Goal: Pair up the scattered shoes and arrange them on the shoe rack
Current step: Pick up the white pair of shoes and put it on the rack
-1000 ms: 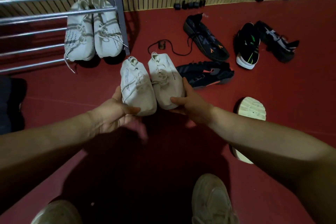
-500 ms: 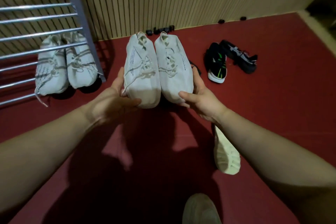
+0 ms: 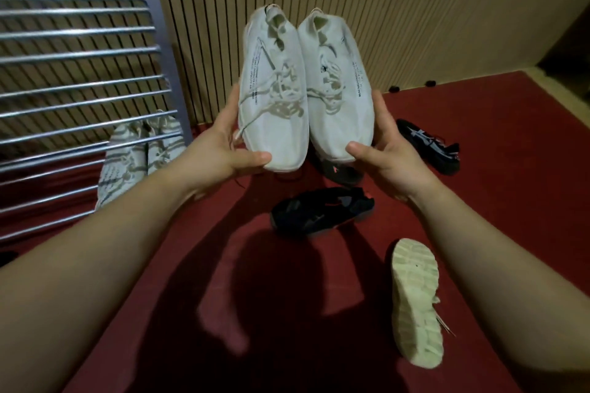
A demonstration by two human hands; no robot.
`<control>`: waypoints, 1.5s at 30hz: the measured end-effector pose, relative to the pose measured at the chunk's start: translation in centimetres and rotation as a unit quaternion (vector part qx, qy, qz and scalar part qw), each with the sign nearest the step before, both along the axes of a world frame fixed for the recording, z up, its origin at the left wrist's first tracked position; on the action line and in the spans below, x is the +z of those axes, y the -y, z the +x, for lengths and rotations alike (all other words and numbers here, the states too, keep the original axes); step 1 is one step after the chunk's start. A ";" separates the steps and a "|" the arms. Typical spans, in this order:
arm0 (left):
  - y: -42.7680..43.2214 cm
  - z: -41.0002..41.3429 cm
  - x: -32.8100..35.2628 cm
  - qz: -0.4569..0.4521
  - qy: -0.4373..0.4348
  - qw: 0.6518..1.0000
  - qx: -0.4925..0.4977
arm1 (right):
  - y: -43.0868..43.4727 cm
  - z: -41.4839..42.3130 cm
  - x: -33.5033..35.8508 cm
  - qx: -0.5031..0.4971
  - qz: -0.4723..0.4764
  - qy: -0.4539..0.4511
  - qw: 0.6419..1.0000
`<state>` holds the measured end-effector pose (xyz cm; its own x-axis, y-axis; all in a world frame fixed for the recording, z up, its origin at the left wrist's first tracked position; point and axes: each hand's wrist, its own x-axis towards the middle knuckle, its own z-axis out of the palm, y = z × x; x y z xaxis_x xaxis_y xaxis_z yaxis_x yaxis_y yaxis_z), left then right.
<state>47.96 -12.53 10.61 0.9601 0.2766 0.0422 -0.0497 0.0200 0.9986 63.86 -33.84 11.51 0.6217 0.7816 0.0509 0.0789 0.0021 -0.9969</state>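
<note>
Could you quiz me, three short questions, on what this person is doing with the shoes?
1. True or false: each hand holds one white shoe.
2. Where does the striped pale pair sit: A on the top rail, B on the floor under the rack, C by the overturned shoe?
3. What colour are the loose shoes on the floor just beyond the hands?

Key: 1 true, left hand and right hand. 2 B. 3 black.

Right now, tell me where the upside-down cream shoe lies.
In the head view the upside-down cream shoe lies sole up on the red floor at lower right, under the right forearm, just nearer the person than the black shoe.
</note>
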 end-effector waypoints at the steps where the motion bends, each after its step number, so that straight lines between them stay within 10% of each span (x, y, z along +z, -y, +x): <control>1: -0.3 -0.1 0.7 0.005 0.005 1.000 0.000 | -0.3 0.0 0.5 0.001 0.003 0.007 1.000; 33: -12.5 -12.4 11.7 -0.053 0.104 0.973 0.201 | -20.3 -7.9 9.7 0.134 0.164 0.013 0.977; 45: -17.6 -16.6 6.8 -0.177 0.027 0.957 0.229 | -26.9 -11.9 4.9 0.143 0.097 -0.148 0.974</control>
<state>31.38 5.08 17.37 0.7343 0.6736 -0.0846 -0.1862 0.3197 0.9290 51.94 -6.97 16.45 0.3898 0.9185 0.0660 -0.2434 0.1719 -0.9546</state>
